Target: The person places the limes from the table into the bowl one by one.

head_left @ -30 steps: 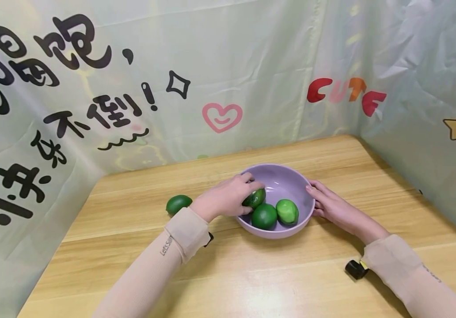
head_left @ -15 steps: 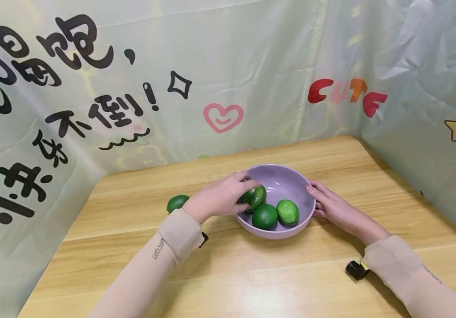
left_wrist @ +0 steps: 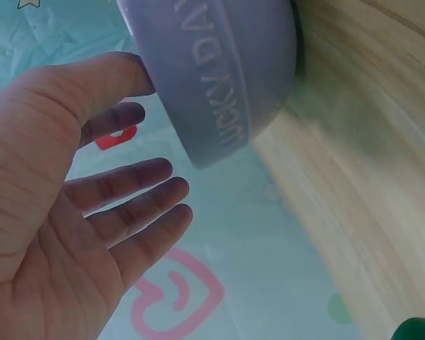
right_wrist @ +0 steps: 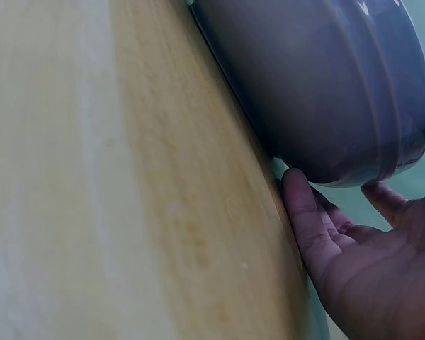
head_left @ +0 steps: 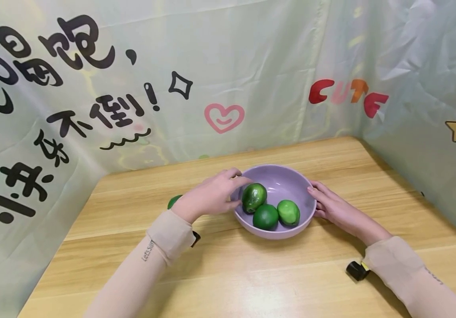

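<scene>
A purple bowl (head_left: 275,234) stands on the table and holds three green fruits. At its left lies a glossy dark green avocado (head_left: 255,197); a rounder dark green fruit (head_left: 265,217) and a lighter lime (head_left: 288,212) sit in front and to the right. My left hand (head_left: 216,194) is at the bowl's left rim, fingers spread, holding nothing. In the left wrist view its thumb overlaps the bowl's edge; whether it touches cannot be told. My right hand (head_left: 337,212) holds the bowl's right side, thumb at the rim and fingers against the outer wall.
Another dark green fruit (head_left: 174,201) lies on the wooden table (head_left: 252,282) left of the bowl, partly hidden behind my left hand. A black device (head_left: 357,270) is at the right wrist. Printed cloth (head_left: 271,66) walls the table's back and sides.
My left hand has let go of the avocado, which now rests in the bowl, and has drawn back left to the rim. My right hand has stayed on the bowl.
</scene>
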A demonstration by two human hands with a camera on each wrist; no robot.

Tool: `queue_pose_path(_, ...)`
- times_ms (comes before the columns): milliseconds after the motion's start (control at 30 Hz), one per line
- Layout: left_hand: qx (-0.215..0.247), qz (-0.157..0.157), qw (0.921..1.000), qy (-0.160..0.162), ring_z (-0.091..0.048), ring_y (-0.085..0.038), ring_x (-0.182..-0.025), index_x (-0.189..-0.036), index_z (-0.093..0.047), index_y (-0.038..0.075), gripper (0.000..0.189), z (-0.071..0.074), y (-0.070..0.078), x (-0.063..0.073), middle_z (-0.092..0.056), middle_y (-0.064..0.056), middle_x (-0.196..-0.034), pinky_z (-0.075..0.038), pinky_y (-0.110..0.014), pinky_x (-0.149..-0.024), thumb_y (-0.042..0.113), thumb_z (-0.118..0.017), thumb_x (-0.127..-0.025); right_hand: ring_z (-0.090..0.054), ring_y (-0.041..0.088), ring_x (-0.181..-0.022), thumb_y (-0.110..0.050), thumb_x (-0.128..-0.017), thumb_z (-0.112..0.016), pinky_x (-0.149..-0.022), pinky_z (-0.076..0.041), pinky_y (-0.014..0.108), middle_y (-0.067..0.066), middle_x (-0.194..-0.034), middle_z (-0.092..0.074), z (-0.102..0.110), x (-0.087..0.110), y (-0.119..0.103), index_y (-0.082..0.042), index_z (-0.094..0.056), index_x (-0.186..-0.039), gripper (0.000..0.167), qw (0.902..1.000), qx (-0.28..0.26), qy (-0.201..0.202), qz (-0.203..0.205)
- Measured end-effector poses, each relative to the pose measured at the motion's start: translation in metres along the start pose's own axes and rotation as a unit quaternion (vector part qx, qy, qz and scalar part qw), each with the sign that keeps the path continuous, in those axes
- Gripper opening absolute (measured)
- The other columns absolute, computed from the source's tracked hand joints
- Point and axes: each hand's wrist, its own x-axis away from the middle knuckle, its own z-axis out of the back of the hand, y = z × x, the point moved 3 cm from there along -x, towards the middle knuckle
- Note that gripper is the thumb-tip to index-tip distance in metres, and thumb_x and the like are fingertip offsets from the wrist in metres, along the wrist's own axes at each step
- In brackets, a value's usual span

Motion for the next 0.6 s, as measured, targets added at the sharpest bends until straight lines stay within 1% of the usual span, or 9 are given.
queue_pose_path(67,-0.002,-0.003,1.0,0.006,-0.065,-0.027,-0.115,-0.146,-0.064,0.015,0.054,0.001,-0.001,0.002,-0.063,-0.014,-0.138,-0.058,-0.04,-0.1,0.016,-0.081,-0.095,-0.061,0.008,-0.129,-0.043,-0.118,-0.033,-0.101,-0.054,0.018,0.039,-0.167,-0.024,0.0,0.0,0.0,0.002,-0.009,-0.169,0.072,1.0,0.0,0.0,0.0)
queue_pose_path(133,-0.006,-0.004,0.9999,0.011,-0.065,-0.027,-0.115,-0.146,-0.064,0.015,0.055,0.003,-0.003,0.005,-0.063,-0.014,-0.137,-0.059,-0.041,-0.099,0.017,-0.081,-0.095,-0.061,0.005,-0.127,-0.043,-0.118,-0.033,-0.101,-0.054,0.018,0.039,-0.167,-0.024,-0.001,0.0,0.0,0.002,-0.009,-0.169,0.072,1.0,-0.001,0.0,0.0)
queue_pose_path(300,-0.01,0.003,0.9999,0.013,-0.066,-0.029,-0.118,-0.148,-0.062,0.015,0.055,0.009,-0.005,0.011,-0.063,-0.016,-0.137,-0.059,-0.043,-0.102,0.018,-0.08,-0.096,-0.062,-0.004,-0.119,-0.043,-0.118,-0.033,-0.1,-0.055,0.017,0.04,-0.166,-0.026,0.0,-0.001,0.0,0.002,-0.009,-0.168,0.072,1.0,-0.006,0.0,0.001)
queue_pose_path(333,-0.009,0.005,0.9999,0.013,-0.066,-0.03,-0.118,-0.148,-0.062,0.015,0.055,0.01,-0.005,0.012,-0.063,-0.016,-0.137,-0.059,-0.044,-0.102,0.018,-0.08,-0.096,-0.062,-0.004,-0.118,-0.043,-0.118,-0.033,-0.1,-0.055,0.017,0.04,-0.166,-0.025,0.0,-0.001,0.0,0.002,-0.009,-0.168,0.072,1.0,-0.007,-0.001,0.001)
queue_pose_path(400,-0.01,0.008,0.9998,0.015,-0.066,-0.03,-0.119,-0.15,-0.061,0.015,0.057,0.012,-0.006,0.016,-0.064,-0.016,-0.137,-0.059,-0.045,-0.102,0.018,-0.079,-0.096,-0.062,0.001,-0.122,-0.044,-0.118,-0.033,-0.1,-0.055,0.017,0.039,-0.166,-0.025,0.0,-0.001,0.001,0.002,-0.009,-0.169,0.072,1.0,-0.005,0.0,0.0)
queue_pose_path(467,-0.012,0.008,0.9997,0.019,-0.066,-0.03,-0.119,-0.151,-0.06,0.015,0.058,0.013,-0.008,0.018,-0.064,-0.016,-0.136,-0.059,-0.045,-0.102,0.018,-0.079,-0.097,-0.062,0.003,-0.124,-0.044,-0.118,-0.033,-0.1,-0.054,0.017,0.039,-0.167,-0.025,0.0,-0.001,0.001,0.002,-0.009,-0.169,0.072,1.0,-0.003,-0.001,0.0)
queue_pose_path(567,-0.019,0.012,0.9996,0.018,-0.066,-0.028,-0.118,-0.154,-0.058,0.017,0.06,0.013,-0.012,0.022,-0.064,-0.014,-0.136,-0.06,-0.044,-0.1,0.021,-0.079,-0.097,-0.062,0.003,-0.125,-0.044,-0.118,-0.032,-0.1,-0.054,0.017,0.039,-0.167,-0.024,0.001,-0.001,0.002,0.002,-0.008,-0.169,0.072,1.0,-0.002,-0.001,0.0)
queue_pose_path(600,-0.018,0.014,0.9996,0.018,-0.066,-0.028,-0.118,-0.154,-0.058,0.017,0.061,0.013,-0.013,0.024,-0.064,-0.014,-0.135,-0.06,-0.044,-0.1,0.021,-0.079,-0.097,-0.062,0.0,-0.123,-0.043,-0.118,-0.032,-0.1,-0.054,0.017,0.039,-0.167,-0.024,0.0,-0.001,0.002,0.002,-0.008,-0.169,0.072,1.0,-0.004,-0.002,0.001)
